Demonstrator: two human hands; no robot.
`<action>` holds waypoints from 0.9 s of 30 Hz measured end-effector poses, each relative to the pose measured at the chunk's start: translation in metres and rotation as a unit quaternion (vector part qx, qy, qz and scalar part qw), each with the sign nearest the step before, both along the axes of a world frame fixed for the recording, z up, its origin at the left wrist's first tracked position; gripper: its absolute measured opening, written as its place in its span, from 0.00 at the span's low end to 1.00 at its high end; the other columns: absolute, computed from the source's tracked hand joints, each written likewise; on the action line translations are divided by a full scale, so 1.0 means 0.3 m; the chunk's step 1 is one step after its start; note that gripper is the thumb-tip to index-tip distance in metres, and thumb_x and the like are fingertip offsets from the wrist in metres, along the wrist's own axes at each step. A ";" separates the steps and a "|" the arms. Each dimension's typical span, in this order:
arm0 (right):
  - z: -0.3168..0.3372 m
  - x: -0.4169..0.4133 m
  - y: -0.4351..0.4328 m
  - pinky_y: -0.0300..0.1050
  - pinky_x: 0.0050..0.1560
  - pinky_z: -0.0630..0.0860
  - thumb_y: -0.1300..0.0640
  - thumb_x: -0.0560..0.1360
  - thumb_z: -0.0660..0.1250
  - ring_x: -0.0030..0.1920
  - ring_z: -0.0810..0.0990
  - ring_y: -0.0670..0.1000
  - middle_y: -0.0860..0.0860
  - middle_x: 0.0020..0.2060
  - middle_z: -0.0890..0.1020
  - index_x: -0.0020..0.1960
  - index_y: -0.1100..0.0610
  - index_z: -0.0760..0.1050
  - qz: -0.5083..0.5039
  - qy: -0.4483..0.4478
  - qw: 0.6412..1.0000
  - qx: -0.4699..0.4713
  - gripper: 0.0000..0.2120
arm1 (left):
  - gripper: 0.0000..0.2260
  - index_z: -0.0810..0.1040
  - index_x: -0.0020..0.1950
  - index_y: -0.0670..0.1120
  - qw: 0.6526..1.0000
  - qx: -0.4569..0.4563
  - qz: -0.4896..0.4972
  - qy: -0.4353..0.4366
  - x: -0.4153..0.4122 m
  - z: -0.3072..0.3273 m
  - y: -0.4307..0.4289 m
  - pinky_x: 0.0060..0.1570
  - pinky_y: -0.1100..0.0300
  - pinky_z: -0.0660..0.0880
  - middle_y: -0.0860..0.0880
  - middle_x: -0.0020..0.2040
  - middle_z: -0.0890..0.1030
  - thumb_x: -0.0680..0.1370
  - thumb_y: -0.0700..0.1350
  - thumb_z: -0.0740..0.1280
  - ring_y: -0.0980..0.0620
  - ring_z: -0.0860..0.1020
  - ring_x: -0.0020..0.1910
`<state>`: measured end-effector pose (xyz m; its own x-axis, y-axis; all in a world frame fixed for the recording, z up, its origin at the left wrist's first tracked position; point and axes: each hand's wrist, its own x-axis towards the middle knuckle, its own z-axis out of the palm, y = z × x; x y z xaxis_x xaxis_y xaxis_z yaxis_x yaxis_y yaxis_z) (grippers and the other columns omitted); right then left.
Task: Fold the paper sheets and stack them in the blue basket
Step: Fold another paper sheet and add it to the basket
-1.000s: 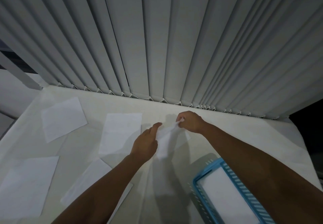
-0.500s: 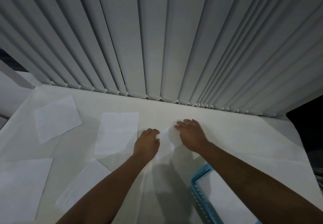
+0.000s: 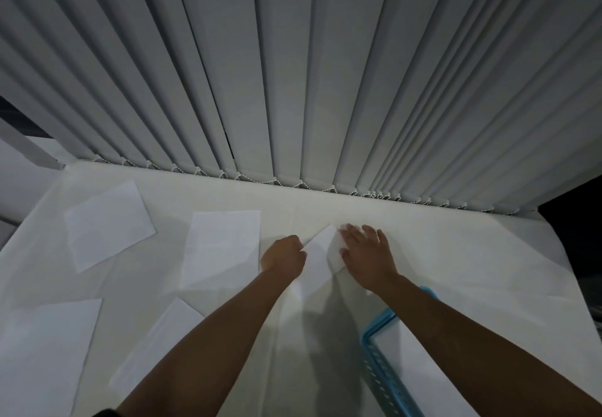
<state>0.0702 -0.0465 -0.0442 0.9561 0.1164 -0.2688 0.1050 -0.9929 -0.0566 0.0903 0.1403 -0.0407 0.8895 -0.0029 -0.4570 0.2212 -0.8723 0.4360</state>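
Observation:
A folded white paper sheet (image 3: 317, 262) lies on the white table between my hands. My left hand (image 3: 282, 255) is curled at the sheet's left edge and pinches it. My right hand (image 3: 368, 255) lies flat with fingers spread, pressing the sheet's right part down. The blue basket (image 3: 379, 361) sits at the lower right under my right forearm, with white paper inside. Several unfolded sheets lie to the left: one (image 3: 109, 222) at the far left, one (image 3: 221, 247) beside my left hand, one (image 3: 42, 351) at the near left, one (image 3: 156, 341) under my left forearm.
Grey vertical blinds (image 3: 293, 74) hang along the table's far edge, with a bead chain at their bottom. The table (image 3: 456, 253) ends at the right in a dark gap (image 3: 576, 221). Bare tabletop lies to the right of my right hand.
One second ago both hands held the sheet lifted off the table. It has come down onto the table, and my right hand has flattened onto it while my left keeps its edge.

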 end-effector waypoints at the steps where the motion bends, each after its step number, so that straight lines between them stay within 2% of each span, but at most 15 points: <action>1: 0.012 -0.014 0.004 0.55 0.73 0.54 0.49 0.80 0.50 0.73 0.60 0.56 0.49 0.75 0.63 0.75 0.52 0.60 -0.015 -0.016 1.000 0.016 0.24 | 0.09 0.77 0.53 0.46 1.000 -0.024 0.015 0.010 0.002 0.009 0.006 0.48 0.57 0.72 0.47 0.54 0.81 0.77 0.48 0.63 0.45 0.78 0.55; 3: 0.039 -0.053 0.025 0.52 0.69 0.61 0.50 0.80 0.52 0.70 0.65 0.56 0.49 0.72 0.68 0.72 0.52 0.65 -0.056 -0.038 0.995 0.070 0.22 | 0.09 0.78 0.53 0.44 0.993 -0.097 0.065 0.024 0.002 0.033 0.014 0.50 0.57 0.72 0.46 0.53 0.81 0.76 0.47 0.66 0.45 0.78 0.55; 5: 0.069 -0.110 0.058 0.49 0.64 0.67 0.52 0.79 0.56 0.64 0.70 0.55 0.50 0.67 0.74 0.68 0.53 0.70 -0.119 -0.052 0.980 0.150 0.19 | 0.08 0.78 0.51 0.44 0.974 -0.187 0.123 0.041 -0.007 0.063 0.018 0.48 0.57 0.72 0.46 0.50 0.80 0.74 0.44 0.70 0.45 0.79 0.52; 7: 0.105 -0.180 0.102 0.49 0.61 0.70 0.51 0.79 0.59 0.60 0.74 0.54 0.51 0.62 0.78 0.65 0.53 0.73 -0.191 -0.073 0.951 0.230 0.16 | 0.09 0.75 0.50 0.45 0.943 -0.273 0.177 0.064 -0.036 0.103 0.013 0.46 0.55 0.75 0.45 0.49 0.79 0.72 0.41 0.71 0.44 0.79 0.49; 9: 0.135 -0.254 0.145 0.48 0.60 0.72 0.47 0.79 0.59 0.59 0.76 0.52 0.50 0.60 0.79 0.63 0.53 0.73 -0.250 -0.082 0.926 0.270 0.16 | 0.11 0.74 0.51 0.44 0.906 -0.357 0.214 0.078 -0.080 0.140 0.002 0.51 0.50 0.79 0.43 0.53 0.80 0.72 0.37 0.71 0.42 0.80 0.52; 11: 0.167 -0.321 0.178 0.46 0.57 0.74 0.44 0.78 0.60 0.56 0.77 0.51 0.50 0.58 0.79 0.63 0.52 0.71 -0.299 -0.081 0.897 0.316 0.18 | 0.11 0.75 0.53 0.42 0.863 -0.437 0.241 0.073 -0.133 0.170 -0.015 0.56 0.46 0.79 0.41 0.55 0.81 0.72 0.33 0.69 0.41 0.81 0.53; 13: 0.208 -0.368 0.194 0.44 0.52 0.72 0.43 0.77 0.62 0.53 0.77 0.50 0.51 0.56 0.78 0.64 0.53 0.68 -0.369 -0.052 0.834 0.407 0.20 | 0.12 0.77 0.56 0.40 0.813 -0.512 0.271 0.067 -0.197 0.197 -0.037 0.53 0.49 0.79 0.41 0.54 0.82 0.74 0.32 0.67 0.42 0.81 0.51; 15: 0.230 -0.399 0.192 0.44 0.51 0.70 0.45 0.77 0.64 0.51 0.76 0.51 0.52 0.54 0.76 0.65 0.54 0.66 -0.435 -0.011 0.751 0.496 0.22 | 0.12 0.78 0.56 0.40 0.772 -0.562 0.293 0.057 -0.261 0.218 -0.058 0.48 0.54 0.79 0.43 0.52 0.83 0.75 0.31 0.66 0.44 0.81 0.49; 17: 0.234 -0.432 0.181 0.44 0.50 0.71 0.45 0.76 0.65 0.50 0.76 0.50 0.50 0.51 0.77 0.61 0.56 0.70 -0.477 0.023 0.692 0.541 0.20 | 0.11 0.78 0.56 0.40 0.746 -0.590 0.303 0.053 -0.320 0.230 -0.078 0.48 0.54 0.79 0.43 0.52 0.83 0.75 0.31 0.65 0.44 0.81 0.51; 20: 0.246 -0.494 0.157 0.42 0.41 0.71 0.47 0.75 0.67 0.39 0.76 0.50 0.52 0.39 0.79 0.46 0.59 0.77 -0.484 0.003 0.655 0.581 0.14 | 0.12 0.78 0.57 0.40 0.737 -0.604 0.297 0.064 -0.404 0.240 -0.108 0.50 0.54 0.79 0.43 0.53 0.83 0.76 0.31 0.65 0.43 0.81 0.53; 22: 0.268 -0.537 0.135 0.41 0.35 0.69 0.53 0.75 0.67 0.32 0.72 0.50 0.54 0.32 0.74 0.36 0.60 0.72 -0.477 -0.039 0.658 0.581 0.13 | 0.12 0.78 0.57 0.41 0.747 -0.595 0.284 0.078 -0.456 0.243 -0.135 0.48 0.56 0.79 0.44 0.53 0.83 0.75 0.32 0.66 0.44 0.82 0.52; 24: 0.284 -0.577 0.110 0.41 0.34 0.68 0.57 0.75 0.67 0.31 0.70 0.49 0.53 0.30 0.73 0.33 0.58 0.69 -0.475 -0.063 0.668 0.569 0.14 | 0.10 0.78 0.56 0.42 0.760 -0.578 0.279 0.101 -0.494 0.235 -0.158 0.45 0.58 0.79 0.45 0.52 0.84 0.76 0.35 0.67 0.47 0.82 0.51; 27: 0.289 -0.642 0.066 0.41 0.36 0.68 0.57 0.75 0.67 0.33 0.72 0.49 0.53 0.31 0.75 0.33 0.59 0.70 -0.484 -0.065 0.682 0.544 0.14 | 0.09 0.79 0.56 0.42 0.785 -0.542 0.269 0.135 -0.508 0.220 -0.172 0.44 0.58 0.79 0.45 0.51 0.83 0.77 0.42 0.67 0.48 0.81 0.49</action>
<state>-0.1225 -0.0268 0.0425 0.7338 -0.5245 -0.4318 -0.4958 0.0212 -0.8682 -0.0620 0.0888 0.0253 0.7665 -0.1778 -0.6171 0.6421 0.2290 0.7316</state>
